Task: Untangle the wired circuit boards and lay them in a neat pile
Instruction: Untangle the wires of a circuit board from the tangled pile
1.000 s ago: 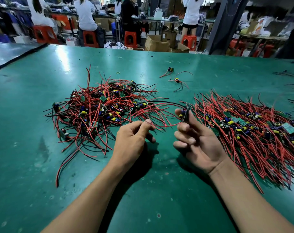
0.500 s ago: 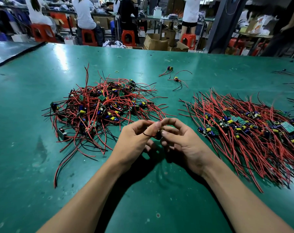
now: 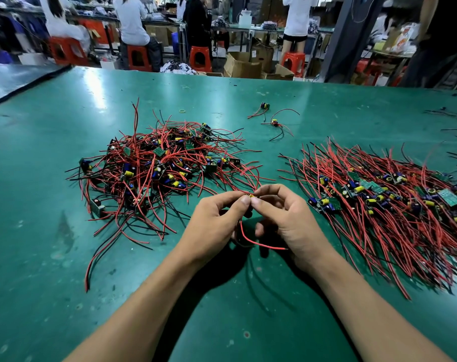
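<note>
A tangled heap of small circuit boards with red and black wires (image 3: 159, 168) lies on the green table (image 3: 52, 257) to the left. A combed pile of the same boards (image 3: 394, 202), wires running one way, lies to the right. Between them, over the table's middle, my left hand (image 3: 214, 226) and my right hand (image 3: 290, 220) meet at the fingertips and both pinch one small wired board (image 3: 250, 197), mostly hidden by my fingers. Its red wire (image 3: 261, 244) loops down below my hands.
Two loose wired boards (image 3: 265, 107) (image 3: 275, 123) lie further back on the table, with a small yellow rubber band (image 3: 182, 110) nearby. Stray black wires (image 3: 454, 114) lie at the far right. Beyond the table's far edge, people sit on red stools (image 3: 200, 58) among cardboard boxes (image 3: 244, 65).
A second ago my hands were apart, the right one holding a board near the combed pile. They have come together at the middle, and a red wire now hangs below them.
</note>
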Demonstrator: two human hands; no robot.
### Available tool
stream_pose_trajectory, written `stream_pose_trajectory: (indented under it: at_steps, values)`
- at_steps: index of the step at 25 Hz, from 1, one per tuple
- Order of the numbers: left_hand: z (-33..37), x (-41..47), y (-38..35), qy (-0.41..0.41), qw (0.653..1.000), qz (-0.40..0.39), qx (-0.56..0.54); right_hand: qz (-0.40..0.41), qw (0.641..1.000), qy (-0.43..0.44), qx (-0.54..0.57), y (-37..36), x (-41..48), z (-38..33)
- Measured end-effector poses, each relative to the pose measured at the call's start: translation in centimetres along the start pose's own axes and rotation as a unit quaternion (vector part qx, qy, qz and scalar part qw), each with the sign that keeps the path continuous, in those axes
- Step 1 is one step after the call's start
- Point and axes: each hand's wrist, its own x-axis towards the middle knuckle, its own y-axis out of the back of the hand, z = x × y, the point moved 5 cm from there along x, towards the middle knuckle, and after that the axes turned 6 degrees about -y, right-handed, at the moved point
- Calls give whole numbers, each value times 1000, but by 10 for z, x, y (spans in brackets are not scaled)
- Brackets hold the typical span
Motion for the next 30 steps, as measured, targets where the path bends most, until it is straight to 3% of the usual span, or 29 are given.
stream_pose_trajectory:
  at_steps: [13,23,30]
  values:
    - [0,-3,-4,-3,1000,-15,24,14,999,22,-32,2,0,-1]
    - [-1,-2,-5,64,996,-57,-20,60,997,-20,-45,17,2,-6]
    - [0,-2,-8,63,996,-52,-20,8,999,-7,-35,7,0,-6]
